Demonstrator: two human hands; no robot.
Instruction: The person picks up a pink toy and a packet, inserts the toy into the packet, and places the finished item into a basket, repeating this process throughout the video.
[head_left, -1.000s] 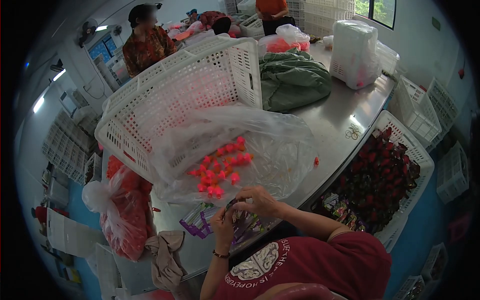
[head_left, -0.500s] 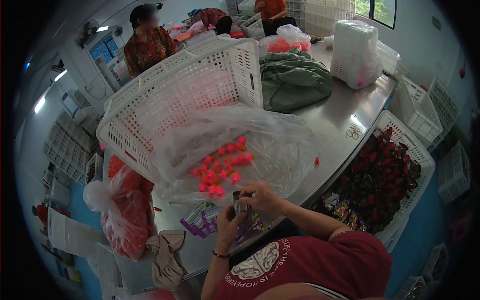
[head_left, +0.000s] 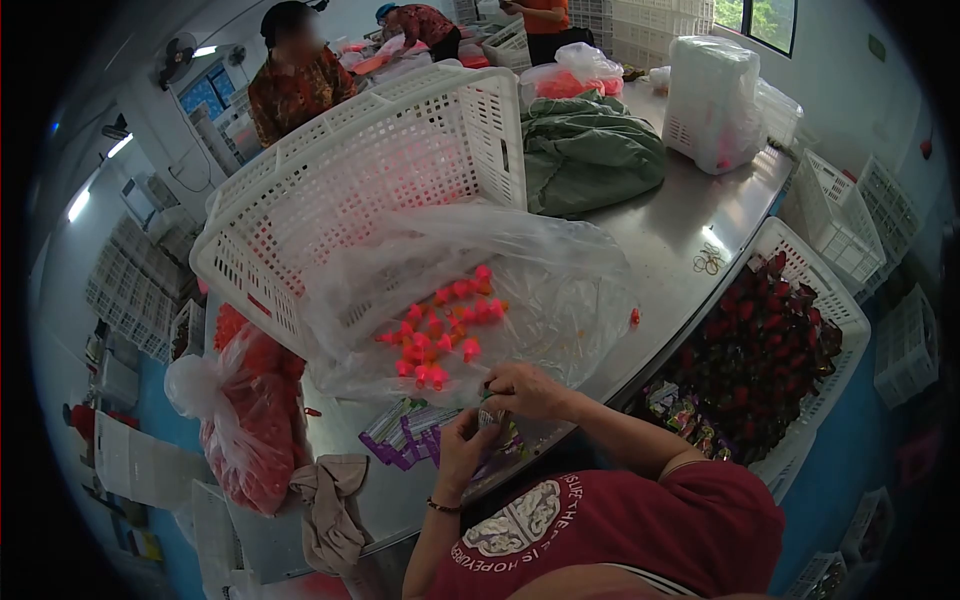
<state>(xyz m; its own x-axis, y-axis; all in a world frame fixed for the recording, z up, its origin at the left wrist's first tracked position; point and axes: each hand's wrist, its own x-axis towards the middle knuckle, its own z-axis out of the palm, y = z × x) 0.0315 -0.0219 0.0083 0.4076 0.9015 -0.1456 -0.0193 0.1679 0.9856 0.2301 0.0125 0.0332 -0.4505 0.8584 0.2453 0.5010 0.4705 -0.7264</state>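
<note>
Close to my body at the table's front edge, my left hand (head_left: 461, 447) is closed around a small printed wrapper (head_left: 489, 414). The fingers of my right hand (head_left: 527, 391) pinch at its top end; what is inside it is hidden. Just left of my hands lie several flat purple, white and green wrappers (head_left: 405, 435). Beyond them a loose group of pink pieces with orange ends (head_left: 440, 340) rests on a clear plastic sheet (head_left: 560, 270). The sheet spreads out of a white basket (head_left: 350, 180) tipped on its side.
Right of the table stands a white crate (head_left: 848, 352) full of dark red wrapped pieces. A tied bag of red pieces (head_left: 250, 440) and a beige cloth (head_left: 332, 505) are at left. A green cloth bundle (head_left: 590, 155) lies behind; other people work at the back.
My right fingers have come down onto the wrapper's top, which stood taller and darker before. My left hand has barely moved. A person at the back has shifted.
</note>
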